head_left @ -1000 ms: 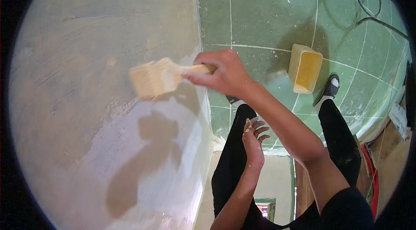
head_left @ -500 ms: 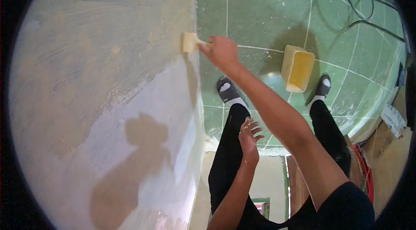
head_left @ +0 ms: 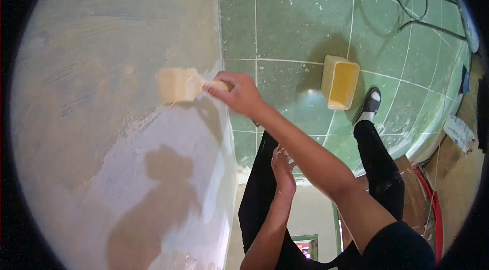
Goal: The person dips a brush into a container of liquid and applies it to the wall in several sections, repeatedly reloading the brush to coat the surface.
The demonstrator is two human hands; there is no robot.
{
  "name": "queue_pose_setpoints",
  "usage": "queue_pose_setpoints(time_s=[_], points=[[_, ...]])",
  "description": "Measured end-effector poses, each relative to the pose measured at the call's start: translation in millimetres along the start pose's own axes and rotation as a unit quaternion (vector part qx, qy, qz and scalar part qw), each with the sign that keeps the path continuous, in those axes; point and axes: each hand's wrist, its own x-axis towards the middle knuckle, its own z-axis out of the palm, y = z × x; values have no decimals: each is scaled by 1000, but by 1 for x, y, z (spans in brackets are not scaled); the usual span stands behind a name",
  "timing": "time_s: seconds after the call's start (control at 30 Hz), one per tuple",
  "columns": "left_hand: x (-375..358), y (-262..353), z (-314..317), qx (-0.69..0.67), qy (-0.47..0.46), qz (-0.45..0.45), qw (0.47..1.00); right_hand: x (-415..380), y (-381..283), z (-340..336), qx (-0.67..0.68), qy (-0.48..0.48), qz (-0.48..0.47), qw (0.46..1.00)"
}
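My right hand (head_left: 237, 92) is closed around the handle of a wide paintbrush (head_left: 178, 86). The brush's pale bristles lie over the wall (head_left: 81, 102), along the border between its duller tan upper area and a whiter patch (head_left: 147, 143). My left hand (head_left: 283, 169) hangs by my left thigh, pale smears on its fingers. They look loosely apart and hold nothing, though my right forearm covers part of them. Between my feet and a little ahead, a cream rectangular tub (head_left: 340, 82) with a yellowish inside rests on the floor.
Green tiles with white specks cover the floor (head_left: 295, 10). Dark cables or hoses (head_left: 412, 10) loop at the upper right. A pale printed packet (head_left: 458, 132) and red cloth (head_left: 435, 214) lie at the right. My shadow falls on the wall.
My right hand has brought the brush from near the wall's floor edge leftward and down the view, onto the border of the whiter patch. My left hand is now partly behind my right forearm.
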Motion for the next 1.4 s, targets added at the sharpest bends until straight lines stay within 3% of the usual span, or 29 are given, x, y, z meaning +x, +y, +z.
queue_pose_setpoints(time_s=[0.17,0.23,0.27,0.33,0.43,0.5,0.77,1.03,1.17,1.33,1.4], points=[[3,20,7,20,-4,-26,999,25,115,-1,-63,-29,107,992],[1,20,8,23,-12,-39,999,27,130,-13,-200,43,113,972],[-1,22,8,31,-6,-38,999,29,135,-18,-202,42,114,972],[-6,28,13,34,-1,-35,999,38,131,-30,-289,40,223,930],[-8,34,14,39,-1,-39,999,55,141,-35,-351,29,200,914],[-7,31,9,7,-31,6,999,69,144,-36,-355,12,202,913],[-3,38,17,18,-5,-25,1000,106,134,-17,-365,-24,207,907],[-4,39,18,13,-1,-22,1000,131,134,2,-357,-73,151,919],[-8,34,18,16,-9,-21,1000,116,105,-16,-372,-96,120,915],[-7,41,20,24,-3,-25,999,61,53,-68,-296,-94,67,948],[-5,43,22,28,3,-24,999,57,89,-62,-321,-90,99,938]])
